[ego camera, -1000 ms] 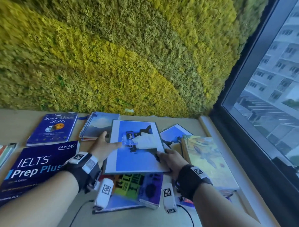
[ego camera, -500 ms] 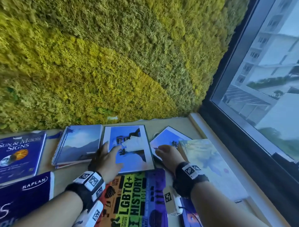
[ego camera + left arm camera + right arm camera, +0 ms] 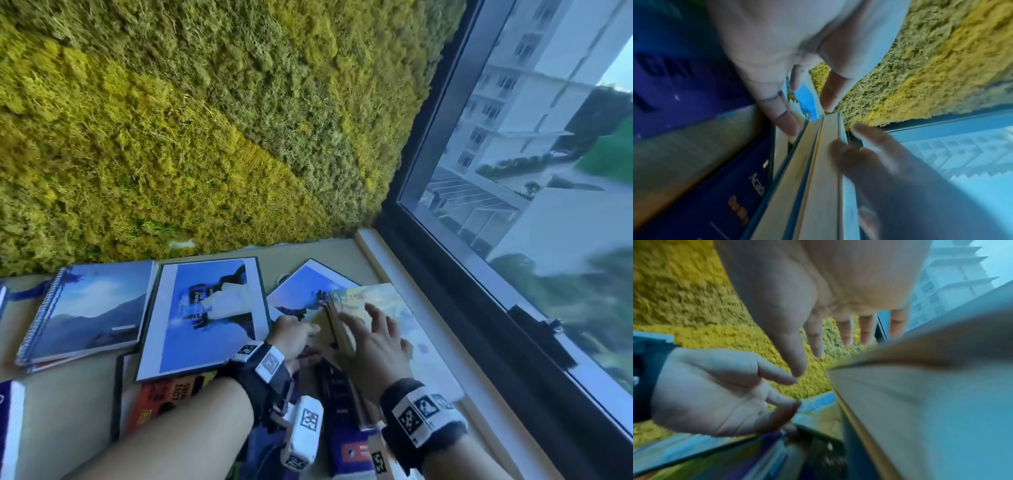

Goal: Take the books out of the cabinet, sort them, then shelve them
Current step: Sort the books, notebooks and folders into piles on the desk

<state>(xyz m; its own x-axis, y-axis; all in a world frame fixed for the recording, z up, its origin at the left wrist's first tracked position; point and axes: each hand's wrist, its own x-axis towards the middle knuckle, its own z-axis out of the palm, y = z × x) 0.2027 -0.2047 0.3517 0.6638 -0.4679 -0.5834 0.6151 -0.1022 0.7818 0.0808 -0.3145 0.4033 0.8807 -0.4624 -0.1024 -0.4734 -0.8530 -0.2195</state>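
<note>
Several books are lying spread over the surface [image 3: 85, 404] below the moss wall [image 3: 205, 120], so the sorting step looks to be in hand. Nearest the window [image 3: 548, 171], the pale painted-cover book [image 3: 387, 301] is lying on top of a small stack, overlapping a blue-and-white book [image 3: 301, 287]. The right hand [image 3: 373, 339] is hovering over that cover with fingers spread and straight, gripping nothing. The left hand [image 3: 296, 334] is reaching in at the stack's left edge, fingers loosely extended toward the page edges; whether it is touching them I cannot tell. Further left, a blue-covered book [image 3: 205, 315] and a spiral notebook [image 3: 89, 308] are lying flat. Next, I judge, both hands are needing a firm hold on the top book to lift it clear.
</note>
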